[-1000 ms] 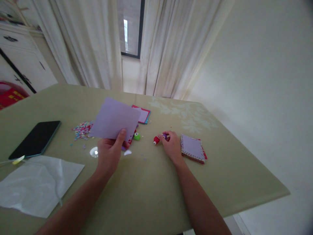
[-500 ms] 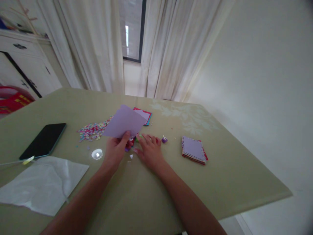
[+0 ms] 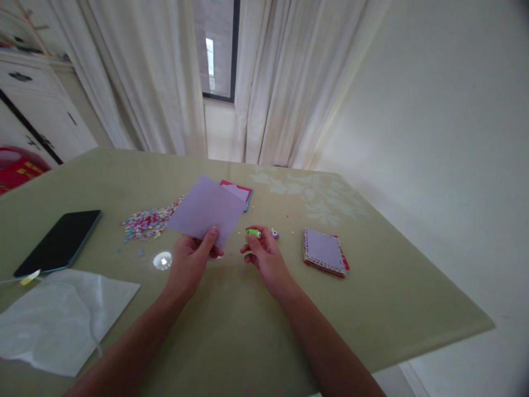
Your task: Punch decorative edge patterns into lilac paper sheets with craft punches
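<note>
Left hand (image 3: 190,258) is clamping purple paper sheet (image 3: 206,208); right hand (image 3: 268,260) grip is pinching green googly-eyed trinket (image 3: 253,233) over surface (image 3: 235,331).

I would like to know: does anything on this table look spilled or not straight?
Yes. Small colored bits lie in a loose heap left of the purple sheet in the left hand, with strays nearby, so they look spilled. At right, a red card sticks out of the card stack, spoiling its edge.

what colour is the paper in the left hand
The paper is light purple; see the head view.
</note>
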The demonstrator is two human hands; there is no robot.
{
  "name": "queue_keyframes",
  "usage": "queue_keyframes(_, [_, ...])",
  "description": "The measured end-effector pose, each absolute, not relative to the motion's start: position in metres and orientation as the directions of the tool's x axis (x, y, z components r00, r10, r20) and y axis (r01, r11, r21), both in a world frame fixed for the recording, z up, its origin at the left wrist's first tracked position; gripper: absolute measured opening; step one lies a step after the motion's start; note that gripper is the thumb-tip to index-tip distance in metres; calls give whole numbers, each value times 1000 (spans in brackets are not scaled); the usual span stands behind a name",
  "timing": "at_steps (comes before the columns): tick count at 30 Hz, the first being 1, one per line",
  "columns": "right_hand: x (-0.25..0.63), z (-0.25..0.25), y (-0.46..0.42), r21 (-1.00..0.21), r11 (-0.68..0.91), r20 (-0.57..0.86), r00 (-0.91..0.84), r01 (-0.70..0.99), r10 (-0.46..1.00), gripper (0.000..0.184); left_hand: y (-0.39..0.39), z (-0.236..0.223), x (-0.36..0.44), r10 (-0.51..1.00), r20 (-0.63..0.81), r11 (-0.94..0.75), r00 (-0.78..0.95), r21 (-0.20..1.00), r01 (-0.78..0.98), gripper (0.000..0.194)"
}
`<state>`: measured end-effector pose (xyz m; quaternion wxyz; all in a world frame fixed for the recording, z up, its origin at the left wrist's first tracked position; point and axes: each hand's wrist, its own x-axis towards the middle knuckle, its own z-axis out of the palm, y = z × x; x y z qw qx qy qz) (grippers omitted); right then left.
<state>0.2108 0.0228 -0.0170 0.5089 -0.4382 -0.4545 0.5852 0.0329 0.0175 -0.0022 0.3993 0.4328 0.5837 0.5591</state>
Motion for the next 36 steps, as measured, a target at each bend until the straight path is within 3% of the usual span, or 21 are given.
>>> queue_keyframes(2, [209,-12,20,-898,-184,-126,-167,-400,978,48,17,-3,33,953,14,-2,-303,999,40,42])
queue_keyframes(5, [204,-8,16,-843,-241,-170,-188,-481,967,53,17,-4,33,956,14,-4,-292,999,36,42])
queue_keyframes(11, [198,-14,16,-847,-316,-254,-196,-428,947,47,18,-7,34,965,22,-1,-263,997,80,43])
queue_keyframes(36, [201,-15,19,-871,-234,-195,-135,-432,972,47,16,-7,37,977,5,11,-213,997,74,42])
